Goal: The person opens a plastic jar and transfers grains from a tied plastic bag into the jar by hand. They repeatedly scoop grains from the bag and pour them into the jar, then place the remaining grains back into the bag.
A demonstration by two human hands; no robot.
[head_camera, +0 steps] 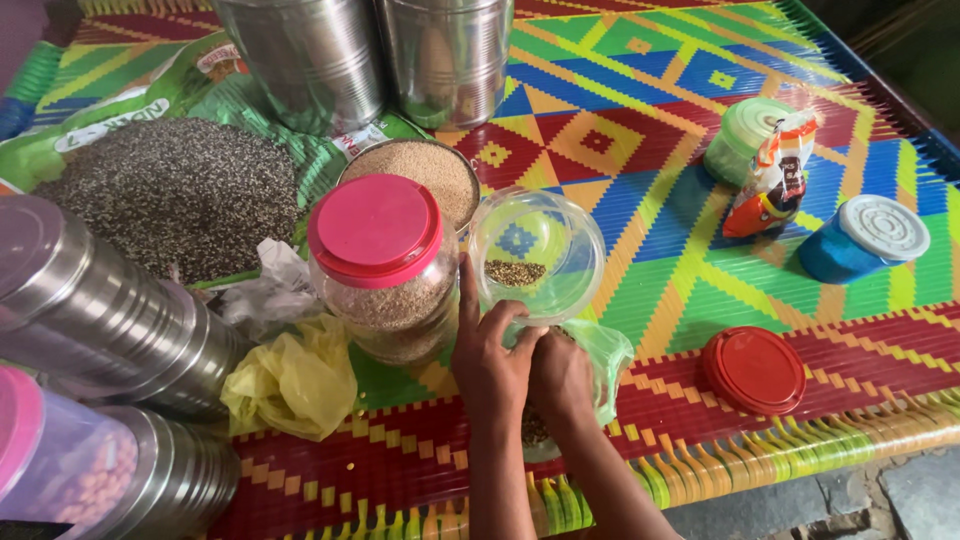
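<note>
My left hand (490,355) grips the near rim of a clear plastic jar (537,255) tipped on its side, a small heap of dark seeds lying inside it. My right hand (562,378) sits just below the jar's mouth, closed on a thin clear plastic bag (610,360) that holds more dark seeds. Both hands rest over the colourful woven mat (640,190). Immediately left of my left hand stands a clear jar with a pink lid (378,262), filled with pale grain.
A red lid (755,368) lies right of the hands. Farther right are a blue jar (865,238), a green jar (745,140) and an orange packet (775,178). Steel tins (320,60), a bowl of grain (425,170), a heap of dark seeds (175,195) and a yellow bag (292,378) crowd the left.
</note>
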